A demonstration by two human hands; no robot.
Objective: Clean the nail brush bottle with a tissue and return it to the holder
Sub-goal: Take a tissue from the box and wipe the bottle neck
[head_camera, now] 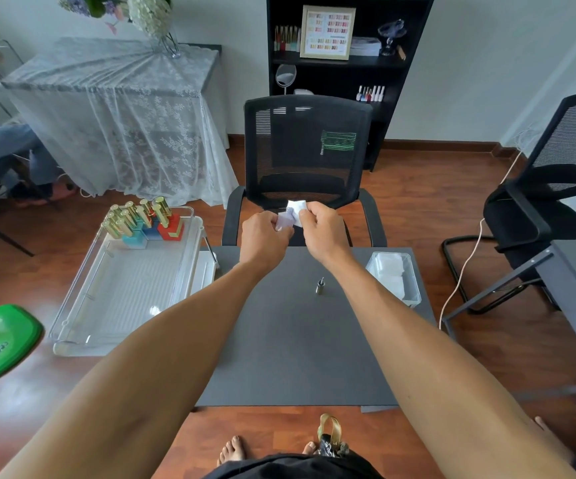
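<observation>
I hold both hands out over the far edge of the dark grey bench, toward twelve o'clock, close together. My left hand is curled shut around one side of a crumpled white tissue, and my right hand pinches the other side of the same tissue between thumb and fingertips. Whatever the tissue is wrapped around sits hidden inside the folds and my fingers, so I cannot tell if anything is in there. On the bench, at about two o'clock from its middle and below my right wrist, stands a small open nail bottle, upright, silvery grey, apart from both hands. Just beyond it at the bench's right edge lies a clear plastic box holding white tissues. At ten o'clock, beside the bench's left edge, a clear acrylic tray carries the holder, a cluster of red, blue and teal blocks with gold-capped bottles leaning in them at the tray's far end. A black mesh chair faces me across the bench, directly behind my hands. My bare feet show on the wooden floor at six o'clock.
</observation>
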